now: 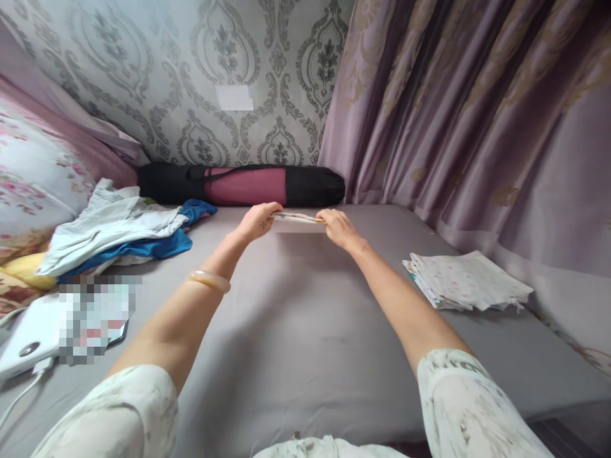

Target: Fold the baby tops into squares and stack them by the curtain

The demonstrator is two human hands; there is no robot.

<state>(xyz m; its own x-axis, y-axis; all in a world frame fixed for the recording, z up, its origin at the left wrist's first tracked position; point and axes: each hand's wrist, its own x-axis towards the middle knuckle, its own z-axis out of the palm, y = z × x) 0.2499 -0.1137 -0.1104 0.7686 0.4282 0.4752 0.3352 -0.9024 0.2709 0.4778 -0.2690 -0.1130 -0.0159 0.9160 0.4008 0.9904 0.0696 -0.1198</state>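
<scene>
A thin, pale cloth (300, 219) with small coloured marks is stretched between my hands and seen nearly edge-on. My left hand (256, 221) is closed on its left end. Gripping the opposite end is my right hand (340, 228), also closed. Both arms reach far forward over the grey bed sheet (296, 343), on which a shadow falls below the cloth. Whether the cloth's lower edge touches the sheet I cannot tell. A stack of folded, patterned cloths (470, 280) lies to the right of my right arm.
A black and maroon long bag (245, 186) lies against the wall. Rumpled clothes (114, 222) and a floral pillow (38, 172) are at left. Nearer are a white device (28, 346) with a cable and a partly blurred phone-like object (95, 318). Purple curtains (453, 114) hang right.
</scene>
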